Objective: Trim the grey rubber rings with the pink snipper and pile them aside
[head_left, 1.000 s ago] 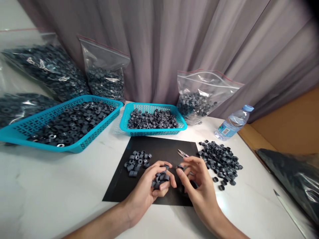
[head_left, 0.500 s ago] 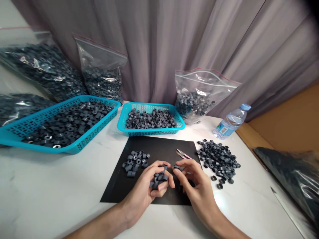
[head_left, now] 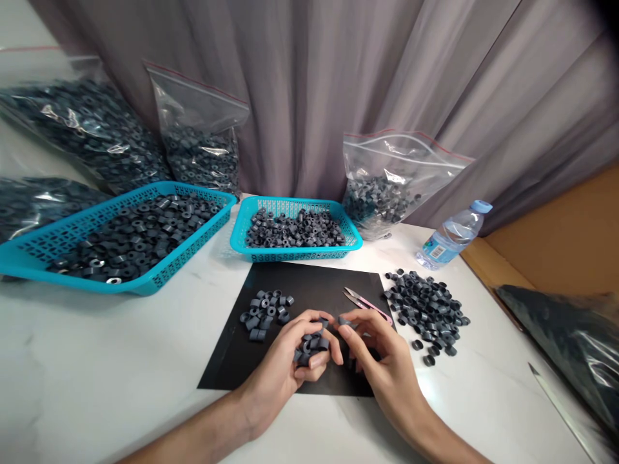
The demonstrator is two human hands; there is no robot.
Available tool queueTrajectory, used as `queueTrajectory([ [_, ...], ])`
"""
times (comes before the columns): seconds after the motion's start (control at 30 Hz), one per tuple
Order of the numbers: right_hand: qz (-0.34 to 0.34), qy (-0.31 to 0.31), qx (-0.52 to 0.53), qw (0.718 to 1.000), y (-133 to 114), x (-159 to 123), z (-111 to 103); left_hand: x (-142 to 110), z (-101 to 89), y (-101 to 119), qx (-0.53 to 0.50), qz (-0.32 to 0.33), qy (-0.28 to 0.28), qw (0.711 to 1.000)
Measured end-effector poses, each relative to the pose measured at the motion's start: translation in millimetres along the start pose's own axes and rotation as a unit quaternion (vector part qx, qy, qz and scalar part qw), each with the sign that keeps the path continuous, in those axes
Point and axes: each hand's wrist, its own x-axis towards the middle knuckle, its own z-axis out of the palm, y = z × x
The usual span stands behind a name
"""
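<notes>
My left hand (head_left: pixel 300 354) is closed around several small dark grey ring-shaped pieces (head_left: pixel 312 345), with one more held at its fingertips. Close beside it, my right hand (head_left: pixel 377 348) pinches a small dark grey ring (head_left: pixel 344 321) between thumb and forefinger. Both hands are over a black mat (head_left: pixel 232 361). A loose cluster of grey rings (head_left: pixel 264 312) lies on the mat, left of my hands. Thread snips with a pink handle (head_left: pixel 370 306) rest behind my right hand. To the right of the mat is a pile of thin dark rings (head_left: pixel 430 309).
Two blue baskets (head_left: pixel 193 248) (head_left: pixel 294 254) of grey rings stand at the back and left. Behind them are filled zip bags (head_left: pixel 200 148) (head_left: pixel 382 193). A water bottle (head_left: pixel 454 235) stands at the back right, near a cardboard box (head_left: pixel 561 238). A pointed blade-like strip (head_left: pixel 556 406) lies at right.
The ring in my right fingertips has turned and shows a lighter side. My hands stay close together over the mat. The whole view has shifted slightly.
</notes>
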Motion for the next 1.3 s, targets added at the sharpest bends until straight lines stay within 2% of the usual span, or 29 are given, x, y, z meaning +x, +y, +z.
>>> queueTrajectory([
  [0.27, -0.065, 0.017, -0.029, 0.997, -1.7, 2.1, -2.0, 0.1, 0.4, 0.1, -0.018, -0.005, 0.007, 1.0],
  [0.7, -0.05, 0.02, 0.018, 0.998, -3.7, 0.9, -1.5, -0.4, -1.8, -1.8, -0.067, -0.032, -0.02, 0.997],
  [0.97, -0.047, 0.029, 0.026, 0.998, -7.8, 1.2, -4.0, 1.2, -5.4, -3.4, -0.086, -0.048, 0.001, 0.995],
  [1.2, -0.059, 0.074, 0.036, 0.995, -5.4, 0.5, -6.4, 1.4, 1.6, 1.0, -0.112, -0.052, 0.036, 0.992],
  [1.3, -0.05, 0.067, 0.03, 0.996, -5.3, -2.2, -3.9, 1.2, 2.5, 0.3, -0.125, -0.047, 0.039, 0.99],
])
